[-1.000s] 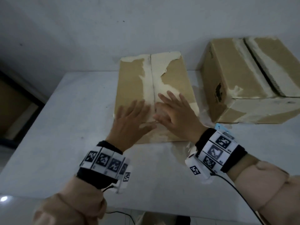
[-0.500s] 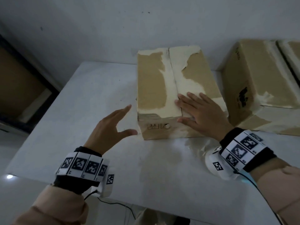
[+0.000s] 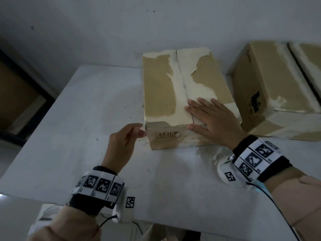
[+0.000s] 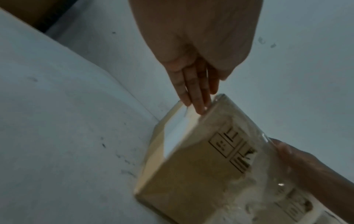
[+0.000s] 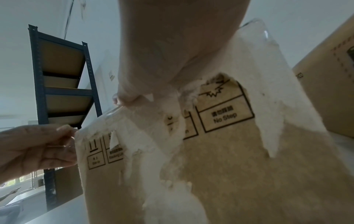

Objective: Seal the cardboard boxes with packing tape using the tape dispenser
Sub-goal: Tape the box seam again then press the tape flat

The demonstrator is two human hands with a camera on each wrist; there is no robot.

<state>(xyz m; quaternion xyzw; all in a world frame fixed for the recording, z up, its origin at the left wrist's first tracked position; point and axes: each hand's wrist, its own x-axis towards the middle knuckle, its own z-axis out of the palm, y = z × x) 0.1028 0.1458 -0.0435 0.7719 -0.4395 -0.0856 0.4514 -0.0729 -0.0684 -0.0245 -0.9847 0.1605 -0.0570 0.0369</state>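
A worn cardboard box (image 3: 161,87) with torn white patches and closed top flaps stands on the white table (image 3: 69,136). My right hand (image 3: 208,115) lies flat on its top near the front edge, fingers straight beside the centre seam, thumb over the front rim. My left hand (image 3: 141,132) touches the box's front left corner with its fingertips (image 4: 199,109), fingers nearly straight. Glossy clear tape covers the front top edge (image 4: 249,121). The box's front face with printed symbols (image 5: 226,115) fills the right wrist view, with my left hand (image 5: 38,148) at its left edge. No tape dispenser shows.
A second, larger cardboard box (image 3: 271,94) stands close on the right, against the wall. The table's near edge runs just under my wrists. A dark metal shelf rack (image 5: 63,91) stands off to the left. Bare tabletop lies left of the box.
My left hand left the box top, swung out to the left, and now touches the front left corner. My right hand stayed flat on the top.
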